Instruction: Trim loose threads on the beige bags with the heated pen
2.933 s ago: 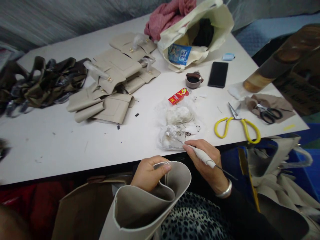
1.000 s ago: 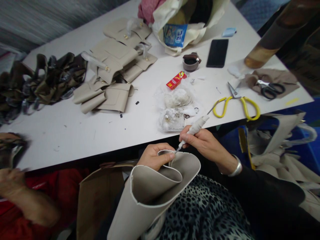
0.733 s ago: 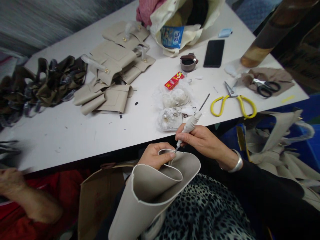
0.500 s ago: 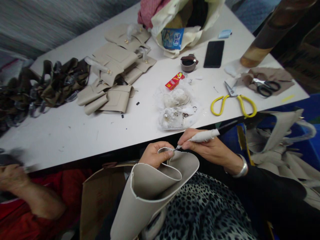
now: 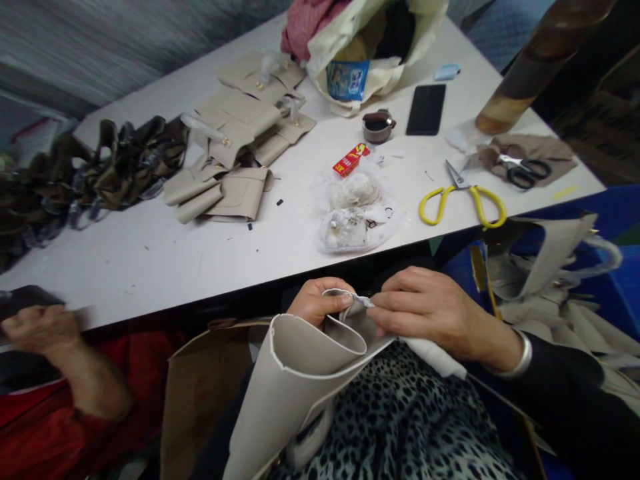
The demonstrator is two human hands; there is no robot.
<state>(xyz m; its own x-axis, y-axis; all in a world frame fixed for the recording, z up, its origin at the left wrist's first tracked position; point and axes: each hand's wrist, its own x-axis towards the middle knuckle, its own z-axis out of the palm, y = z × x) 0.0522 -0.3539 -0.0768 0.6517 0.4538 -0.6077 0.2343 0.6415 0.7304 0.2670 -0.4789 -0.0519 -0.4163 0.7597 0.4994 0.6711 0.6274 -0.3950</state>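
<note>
A curled beige leather-like piece [image 5: 280, 407] lies over my lap, its light edge facing up. My left hand [image 5: 320, 301] pinches the folded upper edge between thumb and fingers. Close on its right, my right hand [image 5: 430, 313] is closed at the same edge, its fingertips hidden against the material. Under the right palm sticks out a white-wrapped tool handle [image 5: 435, 357], with a thin cord trailing from its end. The tool's tip is out of sight.
On the white table [image 5: 200, 267] are yellow-handled scissors [image 5: 463, 193], black-handled scissors [image 5: 525, 170], a phone [image 5: 426, 110], plastic-wrapped lumps [image 5: 345, 230] and beige pieces [image 5: 240, 193]. A cardboard box [image 5: 200, 393] stands left of my lap. Another person's hand [image 5: 43, 328] is at far left.
My right hand has turned over and closed at the edge near my left hand. The white handle has swung from above the hand to below it. The view has shifted slightly.
</note>
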